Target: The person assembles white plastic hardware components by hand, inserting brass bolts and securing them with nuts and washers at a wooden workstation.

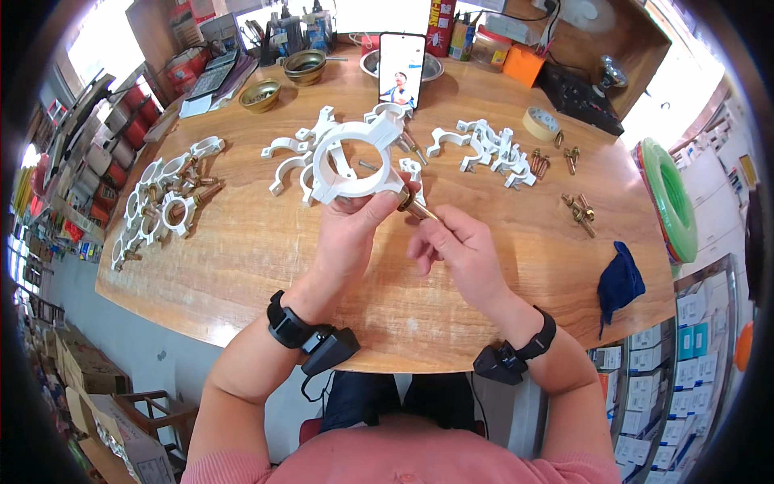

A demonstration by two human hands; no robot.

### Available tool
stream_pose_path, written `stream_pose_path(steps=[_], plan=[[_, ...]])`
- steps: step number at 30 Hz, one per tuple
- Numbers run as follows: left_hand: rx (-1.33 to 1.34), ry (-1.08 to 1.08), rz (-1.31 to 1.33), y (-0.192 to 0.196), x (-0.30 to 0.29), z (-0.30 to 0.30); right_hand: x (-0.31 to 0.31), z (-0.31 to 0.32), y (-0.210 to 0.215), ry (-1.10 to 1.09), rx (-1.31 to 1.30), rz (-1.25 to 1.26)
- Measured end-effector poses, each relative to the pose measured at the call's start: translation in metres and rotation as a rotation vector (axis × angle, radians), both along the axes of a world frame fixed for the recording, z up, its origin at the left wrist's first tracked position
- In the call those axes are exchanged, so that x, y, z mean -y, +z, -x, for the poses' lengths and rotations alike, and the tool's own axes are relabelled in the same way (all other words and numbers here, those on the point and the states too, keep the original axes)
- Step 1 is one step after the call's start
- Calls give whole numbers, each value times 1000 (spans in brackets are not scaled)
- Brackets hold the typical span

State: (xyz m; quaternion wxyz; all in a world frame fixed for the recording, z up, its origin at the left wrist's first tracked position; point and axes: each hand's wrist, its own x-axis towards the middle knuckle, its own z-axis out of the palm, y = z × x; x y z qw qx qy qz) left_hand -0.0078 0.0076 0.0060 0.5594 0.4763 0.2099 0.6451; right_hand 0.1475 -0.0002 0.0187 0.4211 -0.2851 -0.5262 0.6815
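Observation:
Above the middle of the table, my left hand (355, 234) is closed on a white plastic pipe clamp (332, 192), holding its ring up. A brass-coloured expansion bolt (418, 210) sticks out of the clamp's lower right side. My right hand (459, 246) pinches the free end of that bolt between thumb and fingers. Behind the held clamp lie several loose white clamp halves (286, 173), partly hidden by it. On the left, several ring clamps (173, 214) lie with brass bolts attached.
More clamp halves (484, 145) and loose bolts (579, 214) lie to the right. A phone (401, 71) stands upright at the back near metal bowls (305, 66). A tape roll (541, 123) and dark blue cloth (621, 278) are on the right side.

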Motion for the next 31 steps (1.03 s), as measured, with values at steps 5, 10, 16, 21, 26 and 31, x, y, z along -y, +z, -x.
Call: stream_pose_path(steps=[5,10,16,21,26,31], plan=[[-94,59,128,2,5,0,-2,3,-5,-164,82,-154],[-127,21,124,10,4,0,-4,-3,-4,-44,40,8],[-88,86,110,8,2,-6,-5,0,-11,-78,-17,69],[65,97,166,12,-3,1,-10,1,-11,-114,38,114],[-171,31,81,-1,-12,5,-8,-7,-6,-82,9,271],[238,-325,2,-9,-20,8,-14,-16,13,12,-93,112]])
